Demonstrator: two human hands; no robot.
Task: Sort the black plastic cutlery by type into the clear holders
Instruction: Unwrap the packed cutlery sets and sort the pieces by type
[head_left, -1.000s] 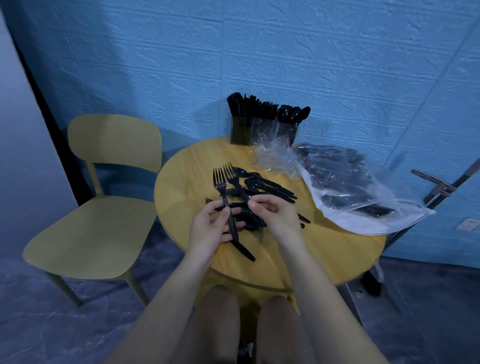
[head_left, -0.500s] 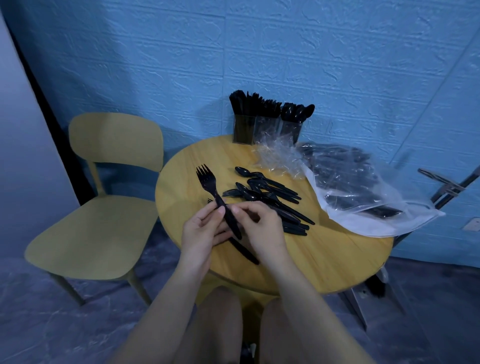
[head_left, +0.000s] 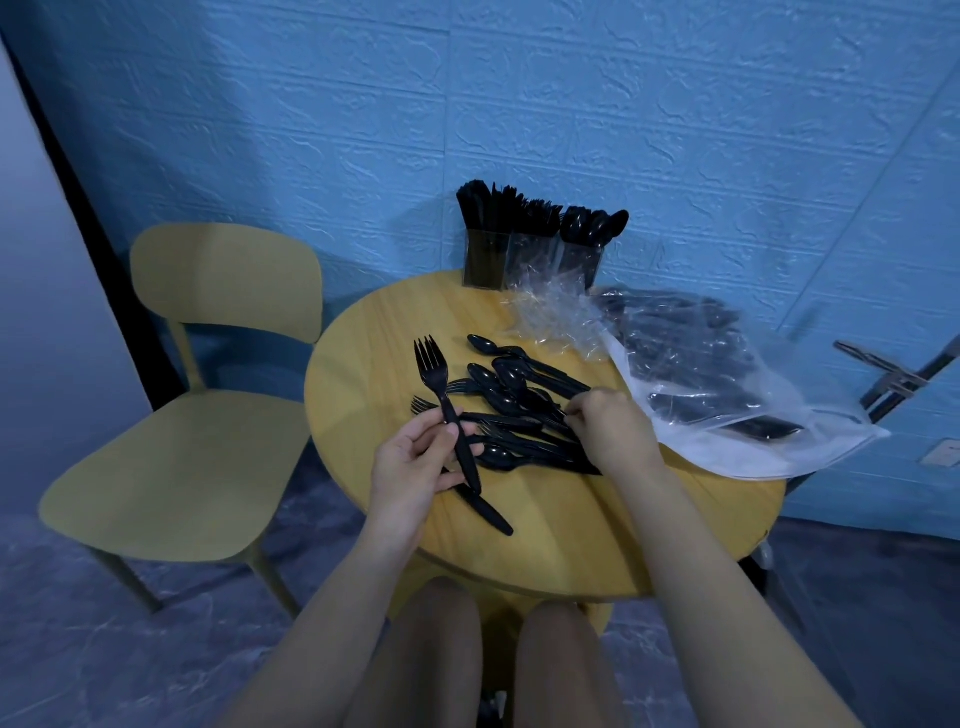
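Observation:
My left hand (head_left: 415, 462) grips black forks (head_left: 441, 395) by their handles, tines pointing up and away. My right hand (head_left: 613, 431) reaches into a loose pile of black spoons and forks (head_left: 511, 397) on the round wooden table (head_left: 597, 540), its fingertips pinching a piece in the pile. A black knife (head_left: 483, 506) lies near the table's front, partly under my left hand. Three clear holders (head_left: 530, 254) stand at the table's far edge, filled with black cutlery: knives at left, forks in the middle, spoons at right.
A clear plastic bag (head_left: 727, 395) with more black cutlery lies on the table's right side, with crumpled wrap (head_left: 556, 317) in front of the holders. A yellow chair (head_left: 208, 405) stands left of the table. A blue wall is behind; my knees are under the table's front.
My right hand left the forks in my left hand and moved right into the pile. My left hand keeps the forks, now held a little further left.

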